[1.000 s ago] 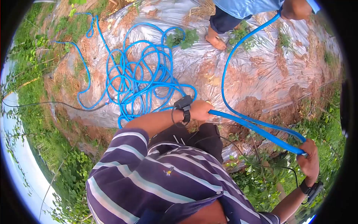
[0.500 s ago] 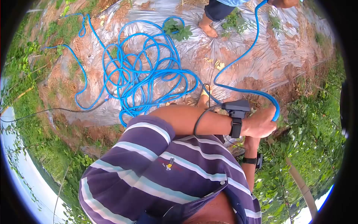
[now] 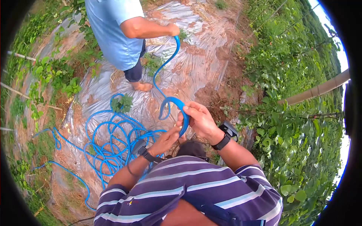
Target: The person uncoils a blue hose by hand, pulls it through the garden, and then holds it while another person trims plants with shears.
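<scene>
A blue hose (image 3: 174,101) curves in a short loop in front of my chest. My right hand (image 3: 200,119) pinches it between thumb and fingers near the top of the bend. Just below, my left hand (image 3: 167,140) has its fingers against the same hose, closed around its lower part. From the loop the hose runs up to another person's hand (image 3: 172,29), which grips it. A tangled heap of blue hose (image 3: 113,141) lies on the ground to the left of my left arm.
The other person in a light blue shirt (image 3: 113,34) stands barefoot on silvery plastic sheeting (image 3: 181,75). Dense green plants (image 3: 294,132) line the right side, with a bamboo pole (image 3: 320,89) leaning through them. More poles and leaves are at left.
My view has swung so the other person and the hose heap sit further left. My hands, earlier overlapping at the right, are now before my chest, with the hose bent between them.
</scene>
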Demonstrator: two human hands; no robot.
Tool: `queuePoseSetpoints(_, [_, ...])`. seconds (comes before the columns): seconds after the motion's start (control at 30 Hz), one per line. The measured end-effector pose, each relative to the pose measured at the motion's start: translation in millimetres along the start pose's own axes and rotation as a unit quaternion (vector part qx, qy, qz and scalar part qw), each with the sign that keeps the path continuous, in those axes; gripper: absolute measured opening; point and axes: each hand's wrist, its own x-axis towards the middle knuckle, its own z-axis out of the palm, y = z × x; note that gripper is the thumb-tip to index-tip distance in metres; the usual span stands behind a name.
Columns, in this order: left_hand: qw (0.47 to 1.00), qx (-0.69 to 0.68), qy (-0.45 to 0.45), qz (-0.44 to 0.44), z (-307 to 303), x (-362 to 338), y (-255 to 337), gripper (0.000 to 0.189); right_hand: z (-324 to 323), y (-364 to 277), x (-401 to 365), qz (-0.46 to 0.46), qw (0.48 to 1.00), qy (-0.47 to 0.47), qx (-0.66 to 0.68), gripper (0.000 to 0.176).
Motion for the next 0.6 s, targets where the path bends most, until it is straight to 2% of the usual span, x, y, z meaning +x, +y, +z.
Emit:
queuePoseSetpoints(0.03, [1.000,0.007,-0.009,0.002,7.2,-11.7,-7.1,0.039,6.7,-2.7,2.4,-0.013,1.000,-0.009,0.023,0.016])
queuePoseSetpoints(0.1, [0.976,0.212,0.049,0.020,10.4,-27.1,-26.8,0.034,15.0,-5.9,5.8,-0.039,0.998,-0.012,0.044,0.016])
queuePoseSetpoints(0.13, [0.975,0.217,0.043,0.024,6.1,-33.7,-34.4,0.034,15.5,-8.2,4.9,-0.052,0.997,-0.013,0.062,0.015])
queuePoseSetpoints(0.2, [0.968,0.172,0.116,-0.142,-0.7,-40.5,-33.0,0.030,-2.1,-12.0,13.3,-0.074,0.995,-0.003,0.067,0.015])
queuePoseSetpoints(0.23, [0.968,0.184,0.145,-0.094,1.2,-45.1,-22.4,0.026,-17.1,-12.7,20.2,-0.078,0.993,0.022,0.091,0.015])
queuePoseSetpoints(0.3, [0.972,0.171,0.116,-0.116,3.3,-57.1,20.7,0.024,-47.5,-14.0,31.7,-0.083,0.986,0.067,0.131,0.018])
queuePoseSetpoints(0.33, [0.974,0.154,0.096,-0.135,4.5,-64.1,49.9,0.023,-64.5,-10.8,37.8,-0.052,0.988,0.088,0.119,0.022])
queuePoseSetpoints(0.37, [0.983,0.089,0.116,-0.112,15.9,-61.0,98.2,0.023,-83.4,-0.6,40.8,-0.015,0.991,0.117,0.066,0.022])
queuePoseSetpoints(0.4, [0.981,0.093,0.125,-0.112,17.7,-60.6,133.4,0.023,-105.3,8.2,45.0,0.020,0.990,0.142,0.009,0.022])
queuePoseSetpoints(0.47, [0.985,0.034,0.129,-0.113,15.0,-61.3,181.9,0.023,-151.0,23.3,50.4,0.043,0.970,0.227,-0.078,0.024])
queuePoseSetpoints(0.53, [0.986,0.070,0.110,-0.108,15.0,-59.0,198.0,0.021,-202.7,8.1,51.1,0.034,0.947,0.307,-0.091,0.025])
queuePoseSetpoints(0.6, [0.986,0.100,0.080,-0.102,9.1,-58.9,186.7,0.019,-273.0,-39.2,54.7,-0.005,0.943,0.321,-0.088,0.026])
